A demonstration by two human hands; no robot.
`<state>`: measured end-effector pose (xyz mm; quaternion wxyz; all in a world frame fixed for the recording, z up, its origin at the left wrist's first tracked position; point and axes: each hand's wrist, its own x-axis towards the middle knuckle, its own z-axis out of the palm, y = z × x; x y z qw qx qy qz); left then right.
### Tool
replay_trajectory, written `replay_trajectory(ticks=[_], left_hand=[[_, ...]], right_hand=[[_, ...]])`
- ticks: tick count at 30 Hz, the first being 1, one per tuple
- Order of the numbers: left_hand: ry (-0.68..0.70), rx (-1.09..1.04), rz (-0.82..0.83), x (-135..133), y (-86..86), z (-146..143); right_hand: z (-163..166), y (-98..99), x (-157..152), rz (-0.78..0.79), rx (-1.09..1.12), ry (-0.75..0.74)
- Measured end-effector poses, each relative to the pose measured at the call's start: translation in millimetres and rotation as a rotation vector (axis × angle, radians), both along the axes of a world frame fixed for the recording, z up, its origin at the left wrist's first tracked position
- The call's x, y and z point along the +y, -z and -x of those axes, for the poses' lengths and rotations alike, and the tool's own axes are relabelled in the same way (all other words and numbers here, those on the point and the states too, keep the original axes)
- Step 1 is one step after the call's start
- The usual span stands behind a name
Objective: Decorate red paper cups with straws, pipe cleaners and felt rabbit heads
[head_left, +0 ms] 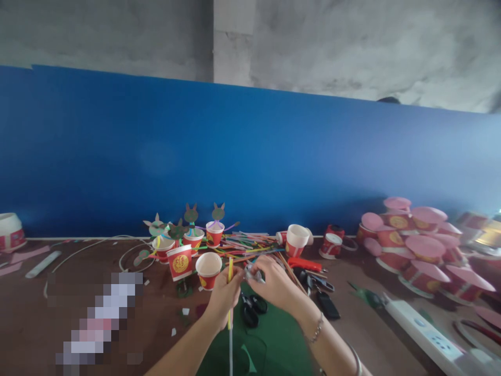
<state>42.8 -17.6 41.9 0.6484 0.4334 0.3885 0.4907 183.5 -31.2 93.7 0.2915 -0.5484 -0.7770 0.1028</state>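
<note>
1. The left hand pinches the yellow stick between thumb and fingers, a narrow grip.
2. The stick stands near upright in that hand, its top above the fingers and a pale length continuing below.
3. The right hand, fingers bent close together, holds a small shiny bit just beside the left fingertips; I cannot tell what it is.
4. Below the hands, black scissors lie on a green sheet.
5. Just beyond the left hand are a red cup and a tilted cup.
6. Behind both hands spreads a pile of coloured sticks.
7. An orange tool lies right of the right hand, near a black fob.
</note>
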Motion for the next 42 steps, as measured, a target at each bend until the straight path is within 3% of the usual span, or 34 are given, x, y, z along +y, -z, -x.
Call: replay_trajectory(ticks=[4, 10, 16, 21, 30, 35, 38, 42], left_hand=[[0.017, -0.019, -0.002, 0.2, 0.3, 0.8], [0.024, -0.059, 0.015, 1.9, 0.4, 3.7], [0.009, -0.042, -0.020, 2.7, 1.9, 3.4], [0.024, -0.034, 0.002, 3.4, -0.9, 4.6], [0.223, -0.141, 0.123, -1.6, -8.6, 5.9], [0.212, -0.139, 0.131, 1.7, -1.5, 4.8], [0.205, -0.180, 0.127, 3.7, 1.7, 5.9], [0.394, -0.239, 0.183, 2.4, 4.1, 7.7]], right_hand=[[2.9, 5.1, 0.9, 0.025, 0.096, -0.012], [-0.9, 7.8, 3.3, 0.212, 0.178, -0.152], [-1.9, 3.7, 3.2, 0.127, 0.086, -0.019], [-0.8, 1.0, 3.6, 0.261, 0.201, -0.071], [-7.1, 9.5, 12.0, -0.031, -0.091, 0.230], [-6.4, 9.5, 8.6, -0.122, -0.239, 0.348], [-11.1, 7.2, 10.5, -0.118, -0.117, 0.390], [-14.5, 12.6, 20.0, 0.077, 0.294, 0.245]])
